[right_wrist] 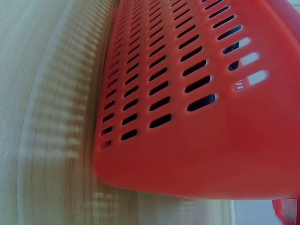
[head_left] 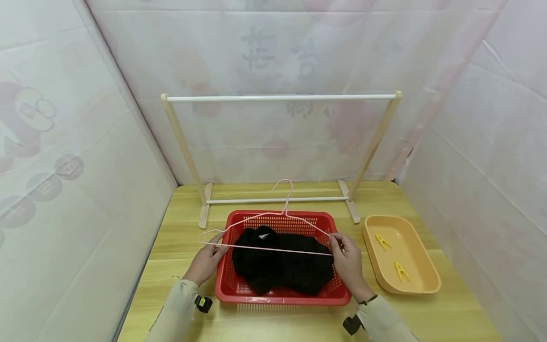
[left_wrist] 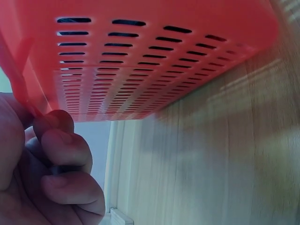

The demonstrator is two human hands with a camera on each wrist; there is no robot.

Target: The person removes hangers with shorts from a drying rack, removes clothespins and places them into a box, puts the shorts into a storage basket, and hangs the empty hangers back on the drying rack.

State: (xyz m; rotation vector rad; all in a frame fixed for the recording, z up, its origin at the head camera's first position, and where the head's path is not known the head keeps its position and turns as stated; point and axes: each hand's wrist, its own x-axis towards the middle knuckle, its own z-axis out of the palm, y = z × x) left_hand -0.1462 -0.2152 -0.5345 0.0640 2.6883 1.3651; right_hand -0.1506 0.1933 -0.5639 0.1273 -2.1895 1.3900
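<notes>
A thin pink wire hanger [head_left: 278, 249] spans the red basket [head_left: 282, 300], its hook pointing away toward the rack. My left hand [head_left: 206, 262] pinches the hanger near its left end, at the basket's left rim; its curled fingers [left_wrist: 65, 150] show beside the basket wall in the left wrist view. On the other side, my right hand [head_left: 348, 261] grips the hanger's right end above the right rim. Beneath the hanger a bundled black garment [head_left: 282, 266] lies in the basket, with a small pale tag on it. The right wrist view shows the basket's slotted side, not the hand.
Behind the basket stands a drying rack [head_left: 279, 98] with wooden legs and white bars. To the right is a shallow orange tray [head_left: 403, 228] holding a yellow clothespin [head_left: 383, 242] and another yellow clothespin [head_left: 401, 271]. All stand on a wood-grain table [head_left: 171, 247] between fabric walls.
</notes>
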